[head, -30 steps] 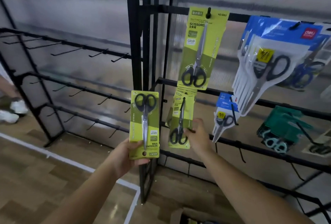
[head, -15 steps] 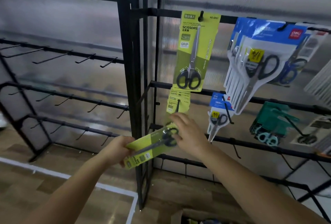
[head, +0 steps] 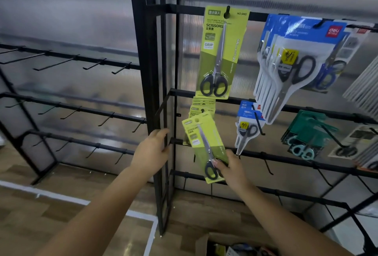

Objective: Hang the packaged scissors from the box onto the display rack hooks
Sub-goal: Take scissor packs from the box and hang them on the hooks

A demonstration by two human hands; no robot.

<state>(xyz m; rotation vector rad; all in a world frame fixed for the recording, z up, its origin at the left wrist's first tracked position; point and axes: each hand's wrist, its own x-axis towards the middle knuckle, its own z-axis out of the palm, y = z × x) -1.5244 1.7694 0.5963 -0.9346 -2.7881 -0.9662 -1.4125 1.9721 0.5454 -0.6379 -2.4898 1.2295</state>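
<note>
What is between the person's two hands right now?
In the head view, a black upright post of the rack stands between the open left hand and the right hand, which holds the green scissors pack just right of that post.

1. Left hand [head: 152, 154]: bare forearm reaching up from lower left, fingers loosely extended, holding nothing.
2. Right hand [head: 232, 168]: arm extended from lower right, thumb and fingers pinching a green carded scissors pack [head: 205, 149] (at its lower end).

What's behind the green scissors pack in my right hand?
Behind the pack held by the right hand hangs a stack of matching green packs; only their tops show. Their hook is covered.
</note>
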